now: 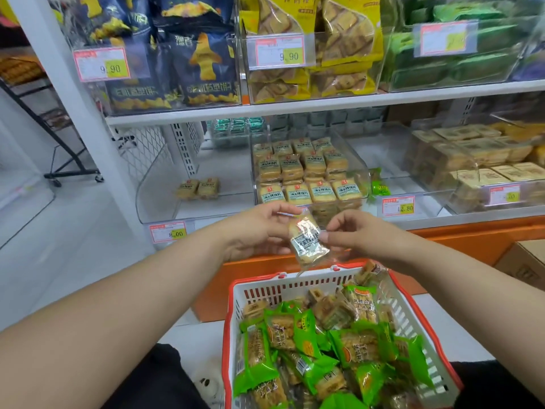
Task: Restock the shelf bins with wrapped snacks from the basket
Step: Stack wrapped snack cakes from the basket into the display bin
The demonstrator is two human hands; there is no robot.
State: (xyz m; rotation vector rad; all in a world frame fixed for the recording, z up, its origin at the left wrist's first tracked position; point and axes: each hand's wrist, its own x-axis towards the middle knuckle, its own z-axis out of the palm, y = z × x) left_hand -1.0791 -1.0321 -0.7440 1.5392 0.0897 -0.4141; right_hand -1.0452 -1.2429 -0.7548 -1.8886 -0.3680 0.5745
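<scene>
Fingers (283, 212) of my left hand (250, 231) curl round the top of a small clear-wrapped yellow biscuit packet (308, 239); my right hand (354, 234) pinches its right edge. The packet hangs above the white slotted plastic basket with red rim (295, 286), just before the shelf. To do it well, I judge: turn label forward, release right, set it in the matching clear plastic bin of yellow packets (306, 172).

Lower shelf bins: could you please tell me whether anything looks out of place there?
Yes: a green-wrapped snack lies outside the bins, in the gap right of the full bin, on the bare shelf.
</scene>
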